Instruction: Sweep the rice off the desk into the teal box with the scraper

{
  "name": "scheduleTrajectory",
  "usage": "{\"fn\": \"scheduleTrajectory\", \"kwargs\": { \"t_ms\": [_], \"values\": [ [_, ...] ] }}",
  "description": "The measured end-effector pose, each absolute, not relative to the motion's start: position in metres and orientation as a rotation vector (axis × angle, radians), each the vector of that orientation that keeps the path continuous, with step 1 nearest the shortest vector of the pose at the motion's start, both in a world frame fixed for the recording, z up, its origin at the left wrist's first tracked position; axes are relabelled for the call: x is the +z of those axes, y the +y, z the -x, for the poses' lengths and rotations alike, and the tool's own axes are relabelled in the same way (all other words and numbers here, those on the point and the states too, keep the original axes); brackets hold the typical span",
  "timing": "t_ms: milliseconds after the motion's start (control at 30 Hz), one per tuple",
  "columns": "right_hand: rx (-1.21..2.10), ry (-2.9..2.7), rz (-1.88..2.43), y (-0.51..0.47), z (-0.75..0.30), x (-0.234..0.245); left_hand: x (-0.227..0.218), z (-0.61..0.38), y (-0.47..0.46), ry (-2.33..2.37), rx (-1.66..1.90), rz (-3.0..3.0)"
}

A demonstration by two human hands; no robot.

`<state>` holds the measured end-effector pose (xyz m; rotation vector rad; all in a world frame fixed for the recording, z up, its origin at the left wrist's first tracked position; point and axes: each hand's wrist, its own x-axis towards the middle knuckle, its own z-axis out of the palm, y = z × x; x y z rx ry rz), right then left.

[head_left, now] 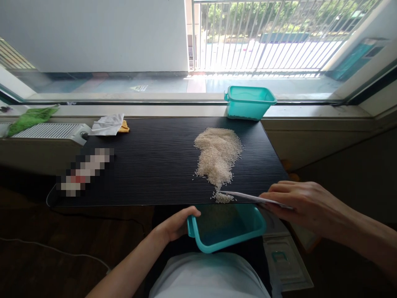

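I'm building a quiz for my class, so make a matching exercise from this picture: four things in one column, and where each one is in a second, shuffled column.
1. rice pile
2. white card
3. nearer teal tub
4. farther teal tub

A. at the table's far right corner
B. gripped in the left hand, below the table's near edge
C. spread on the black table
D. pinched in the right hand

Pairs: 1-C, 2-D, 3-B, 4-A.
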<state>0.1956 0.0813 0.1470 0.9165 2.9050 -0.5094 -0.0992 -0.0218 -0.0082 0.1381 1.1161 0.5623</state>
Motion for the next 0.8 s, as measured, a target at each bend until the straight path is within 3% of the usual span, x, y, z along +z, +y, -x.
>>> {"fn": "scheduleTrajectory", "kwargs": {
  "t_ms": [800],
  "values": [
    [-0.449,2.966,-0.813,0.079,-0.176,0.142,-0.009,0.099,-0.023,1.120,0.573,-0.137]
  ]
}}
